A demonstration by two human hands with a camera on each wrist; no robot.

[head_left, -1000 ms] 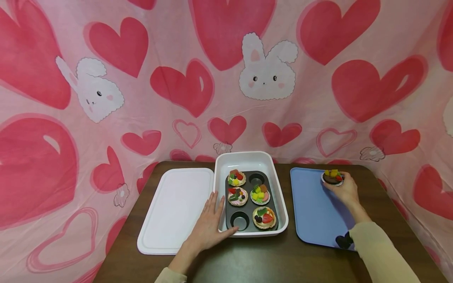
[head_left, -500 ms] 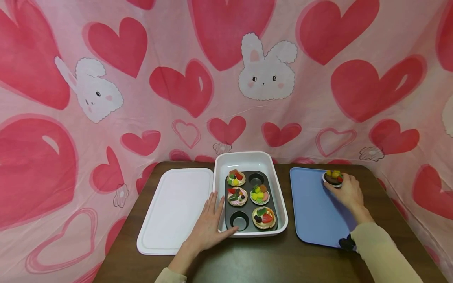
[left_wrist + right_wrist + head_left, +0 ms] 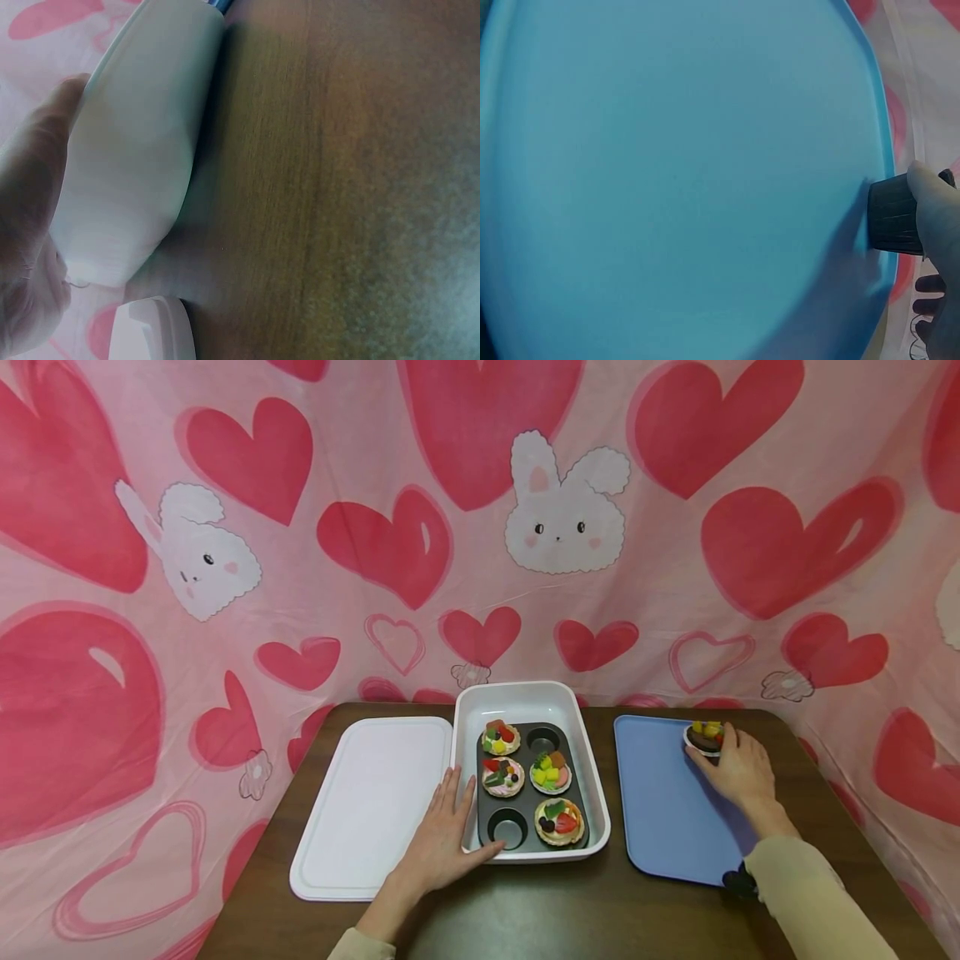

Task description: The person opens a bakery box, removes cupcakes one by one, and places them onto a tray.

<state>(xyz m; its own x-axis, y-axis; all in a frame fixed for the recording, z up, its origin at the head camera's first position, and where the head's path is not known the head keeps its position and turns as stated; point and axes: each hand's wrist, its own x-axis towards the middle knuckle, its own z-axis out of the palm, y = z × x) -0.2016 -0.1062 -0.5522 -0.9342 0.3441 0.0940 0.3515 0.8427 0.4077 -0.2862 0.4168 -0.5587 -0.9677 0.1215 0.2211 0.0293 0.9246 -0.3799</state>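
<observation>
Wears plain cream right sleeve, reaching near wrist, and matching left sleeve. Includes small black rounded fitting at right sleeve edge; detail unclear.

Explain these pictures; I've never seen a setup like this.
There is no robot, only a person's bare left hand and right hand. The wide pictures come from a head-worn camera; the close ones come from a camera on each wrist.

On the brown wooden table, left to right, are a flat white rectangular board, a deep white rectangular bin and a flat blue rectangular tray. In the bin, a dark grey six-cup muffin pan holds four round tartlets with colourful toppings; two cups are empty.

The left hand rests, fingers spread, at the bin's left side. The right hand holds a dark brown round tartlet with yellow and red toppings at the blue tray's far right corner.
</observation>
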